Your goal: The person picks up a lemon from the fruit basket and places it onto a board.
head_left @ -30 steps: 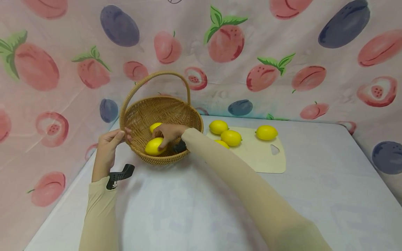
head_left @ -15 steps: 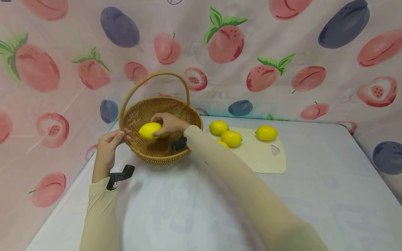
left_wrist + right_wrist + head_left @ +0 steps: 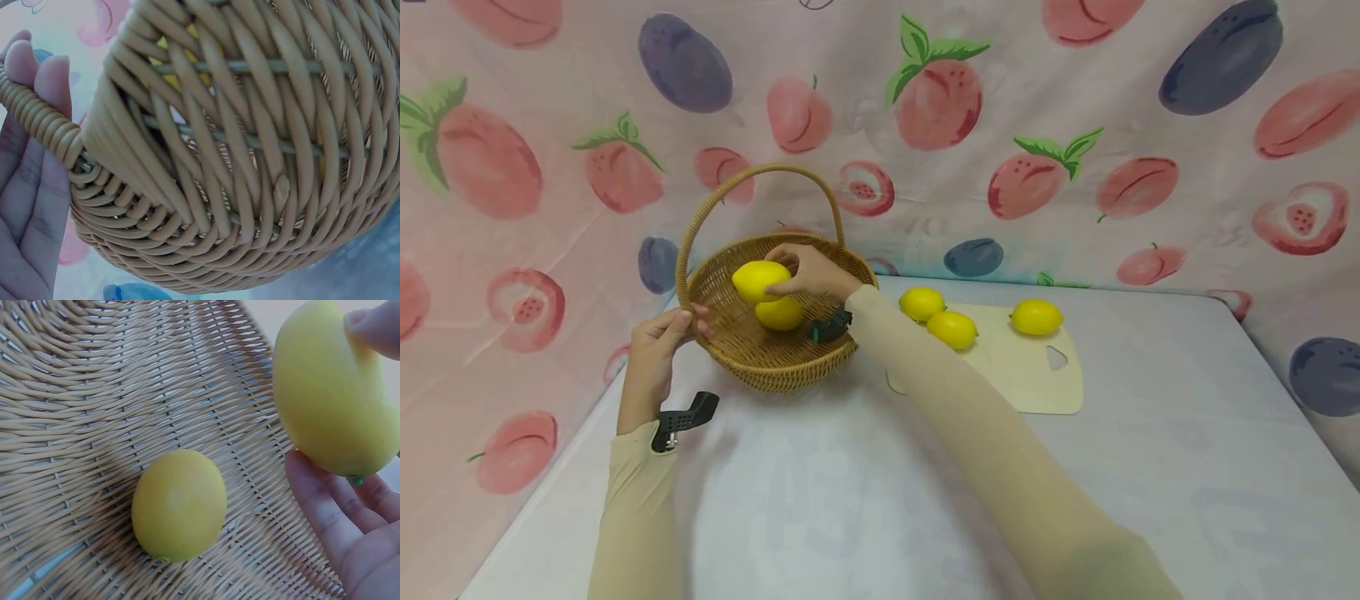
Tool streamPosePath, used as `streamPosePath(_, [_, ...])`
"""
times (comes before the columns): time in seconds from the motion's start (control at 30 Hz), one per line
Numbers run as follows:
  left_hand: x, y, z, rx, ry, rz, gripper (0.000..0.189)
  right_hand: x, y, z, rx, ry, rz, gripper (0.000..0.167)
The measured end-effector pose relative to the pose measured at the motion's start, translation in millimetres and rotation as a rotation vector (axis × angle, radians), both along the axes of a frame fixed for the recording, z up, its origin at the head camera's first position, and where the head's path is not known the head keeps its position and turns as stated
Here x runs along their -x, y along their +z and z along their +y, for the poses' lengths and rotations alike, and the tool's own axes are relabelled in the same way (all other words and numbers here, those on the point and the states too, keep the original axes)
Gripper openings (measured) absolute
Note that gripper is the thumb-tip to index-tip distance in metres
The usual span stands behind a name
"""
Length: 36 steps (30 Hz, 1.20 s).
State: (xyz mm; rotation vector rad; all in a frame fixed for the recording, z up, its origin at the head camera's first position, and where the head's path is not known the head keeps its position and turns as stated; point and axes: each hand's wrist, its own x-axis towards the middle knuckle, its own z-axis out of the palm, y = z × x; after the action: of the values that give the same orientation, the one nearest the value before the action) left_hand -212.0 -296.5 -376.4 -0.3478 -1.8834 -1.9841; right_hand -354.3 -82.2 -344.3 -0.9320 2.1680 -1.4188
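Observation:
A yellow lemon point(image 3: 758, 281) is pinched between the thumb and fingers of my right hand point(image 3: 812, 273), raised inside the wicker basket point(image 3: 786, 367). Below it a second lemon point(image 3: 781, 315) lies on the woven bottom. The right wrist view shows the held lemon point(image 3: 325, 387) with its green stem end down, apart from the lying lemon point(image 3: 180, 503). My left hand point(image 3: 653, 346) grips the basket's left side where the arched handle point(image 3: 691, 233) joins the rim. In the left wrist view, the fingers point(image 3: 53, 81) wrap round that handle base.
Right of the basket a cream cutting board point(image 3: 1007, 379) lies on the white-covered table point(image 3: 850, 483). Two lemons, a near one point(image 3: 952, 330) and a far one point(image 3: 922, 304), sit close together at its left; another lemon point(image 3: 1036, 317) is at its right. A fruit-print cloth point(image 3: 865, 83) hangs behind.
My right hand has lifted the lemon from the basket's front part upward and back, uncovering the second lemon. The basket has shifted slightly left with my left hand still holding it.

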Motion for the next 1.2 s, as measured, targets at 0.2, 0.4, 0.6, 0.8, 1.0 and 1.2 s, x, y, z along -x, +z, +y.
streamPosePath(0.2, [0.2, 0.1, -0.5, -0.020, -0.006, -0.001, 0.023, 2.4, 4.3, 6.8, 0.019, -0.020, 0.006, 0.050])
streamPosePath(0.4, [-2.1, -1.2, -0.6, -0.055, 0.000, -0.005, 0.024, 6.0, 6.7, 14.0, -0.016, -0.048, 0.045, 0.054])
streamPosePath(0.6, [-3.2, -0.5, -0.3, -0.071, -0.002, -0.004, 0.023, 4.0, 7.9, 25.1, 0.103, -0.063, 0.003, 0.048])
streamPosePath(0.8, [-3.0, -1.8, -1.0, -0.082, 0.002, -0.010, 0.022, -0.7, 13.8, 36.8, 0.131, -0.063, -0.025, 0.048])
streamPosePath(1.0, [-2.5, -2.2, -0.3, -0.090, -0.001, -0.009, 0.022, -7.5, 18.3, 51.0, 0.136, -0.047, -0.011, 0.049])
streamPosePath(1.2, [-2.5, -2.3, 1.1, -0.079, 0.019, -0.011, 0.023, -15.4, 18.6, 64.8, 0.152, -0.038, 0.035, 0.050])
